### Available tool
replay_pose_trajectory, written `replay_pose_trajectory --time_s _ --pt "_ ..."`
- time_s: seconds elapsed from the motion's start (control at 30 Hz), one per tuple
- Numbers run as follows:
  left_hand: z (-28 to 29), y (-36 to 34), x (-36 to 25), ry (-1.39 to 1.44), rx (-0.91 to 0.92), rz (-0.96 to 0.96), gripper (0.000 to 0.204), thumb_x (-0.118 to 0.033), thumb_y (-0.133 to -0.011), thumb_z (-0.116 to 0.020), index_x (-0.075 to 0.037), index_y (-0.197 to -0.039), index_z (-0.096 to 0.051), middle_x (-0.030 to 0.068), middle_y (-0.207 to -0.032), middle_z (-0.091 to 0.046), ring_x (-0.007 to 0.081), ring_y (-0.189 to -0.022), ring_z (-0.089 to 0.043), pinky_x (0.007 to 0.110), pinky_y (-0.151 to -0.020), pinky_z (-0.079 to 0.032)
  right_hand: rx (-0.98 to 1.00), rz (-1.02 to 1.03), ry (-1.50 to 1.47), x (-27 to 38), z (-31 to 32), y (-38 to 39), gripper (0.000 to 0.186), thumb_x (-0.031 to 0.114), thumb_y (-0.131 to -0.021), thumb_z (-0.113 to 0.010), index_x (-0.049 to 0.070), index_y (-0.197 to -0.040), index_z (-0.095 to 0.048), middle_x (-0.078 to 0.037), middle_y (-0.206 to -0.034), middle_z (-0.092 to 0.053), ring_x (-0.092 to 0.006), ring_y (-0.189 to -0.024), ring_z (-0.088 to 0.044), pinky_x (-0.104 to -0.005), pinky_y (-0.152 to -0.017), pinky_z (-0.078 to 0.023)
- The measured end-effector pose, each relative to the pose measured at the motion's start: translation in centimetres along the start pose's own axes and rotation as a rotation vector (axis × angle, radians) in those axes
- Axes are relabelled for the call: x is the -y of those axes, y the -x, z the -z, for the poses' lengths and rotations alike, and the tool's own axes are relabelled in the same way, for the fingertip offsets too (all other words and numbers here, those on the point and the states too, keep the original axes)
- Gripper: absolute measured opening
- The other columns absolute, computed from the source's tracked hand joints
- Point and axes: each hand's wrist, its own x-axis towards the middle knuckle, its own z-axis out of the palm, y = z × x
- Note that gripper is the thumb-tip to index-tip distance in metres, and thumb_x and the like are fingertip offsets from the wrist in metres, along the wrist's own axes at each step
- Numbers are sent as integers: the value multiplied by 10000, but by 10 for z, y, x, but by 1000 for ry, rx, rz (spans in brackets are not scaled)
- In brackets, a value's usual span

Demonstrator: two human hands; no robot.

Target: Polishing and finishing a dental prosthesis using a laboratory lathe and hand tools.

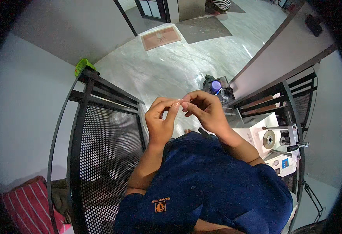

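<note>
- Head view, center of the frame: the left hand [158, 121] and right hand [213, 117] meet fingertip to fingertip, raised over the floor [158, 72].
- The left thumb and forefinger press together on what looks like a small pale piece [180, 101], too tiny to identify, at mid-frame between the hands.
- The right thumb and forefinger are bent to the same spot; whether they clamp the piece cannot be told.
- Left of frame, a black metal railing with a perforated panel [110, 144] walls off that side, apart from the left hand.
- Right of frame, a white machine [252, 130] with metal bars stands near the right forearm.
- Upper right of center, a black box [228, 100] holding a purple-topped tub [216, 85] sits on the floor beyond the right hand.
- Bare floor opens above the hands toward a brown doormat [161, 38] at upper center; a dark blue shirt [225, 175] fills the lower frame.
</note>
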Motion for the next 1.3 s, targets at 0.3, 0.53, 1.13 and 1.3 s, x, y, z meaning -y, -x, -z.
replay_pose_trajectory --time_s 0.3,0.53,1.13,1.3 --pt "2 -1 7 358 94 270 62 22 -862 -651 42 -897 -699 90 -903 -646 126 -734 -568 236 -653 -457 -15 41 61 -4 4 4 132 73 -906 -667 -42 -969 -648 -77 -847 -683 -112 -775 -649 -247 -695 -535" --pt "1 1 6 374 88 268 70 12 -858 -665 43 -908 -704 86 -882 -645 115 -709 -550 224 -646 -437 -5 18 52 0 4 5 133 64 -908 -661 -49 -974 -646 -82 -863 -683 -121 -785 -652 -256 -721 -542" --pt "-11 -2 8 322 30 340 79 -49 -864 -701 15 -896 -733 13 -785 -627 45 -630 -502 187 -569 -377 42 -67 -54 -3 16 -9 132 70 -912 -659 -51 -963 -654 -82 -857 -680 -130 -791 -655 -267 -731 -555" --pt "-17 -3 9 203 -15 292 88 -57 -861 -710 24 -891 -729 8 -772 -616 36 -622 -489 193 -560 -366 10 -41 -20 -5 18 -12 155 100 -919 -658 -50 -959 -663 -87 -852 -685 -129 -785 -657 -267 -724 -557"
